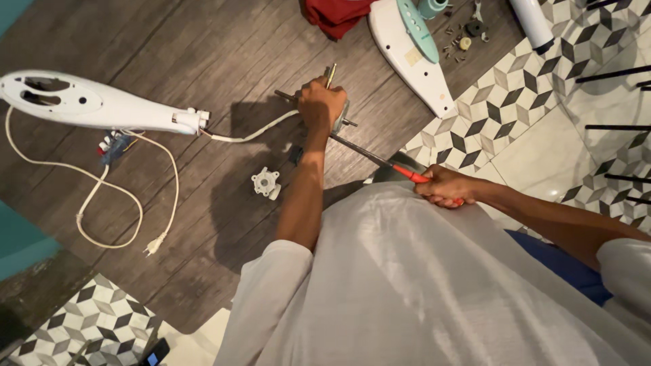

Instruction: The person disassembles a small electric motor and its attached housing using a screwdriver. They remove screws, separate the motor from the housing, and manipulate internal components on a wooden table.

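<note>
White shirt cloth [420, 285] fills the near view, and both bare arms reach out from it toward the small motor [337, 115] standing on the dark wooden floor [203, 41]. Taking that motor as the landmark: the left hand [320, 103] is clenched over its top, so most of its body is hidden; only a metal edge and a shaft stub show at its right side, and a thin rod sticks up beyond the knuckles. The right hand [444, 186], nearer the body than the motor, is closed around the red handle of a long screwdriver [380, 159], whose dark shank runs up to the motor's lower side; the tip itself is hidden.

To do this well, the left hand should press the motor firmly down so it cannot spin or tip, and the shank should stay in line with the screw, pushed in while turning, or the tip may slip toward the fingers.

Left of the motor lie a white cable [251, 135], a white fan housing [95, 103], a small white plastic hub [266, 183] and a plug [154, 244]. Beyond the motor, a white and teal cover [407, 47] lies beside loose screws [458, 44]
</note>
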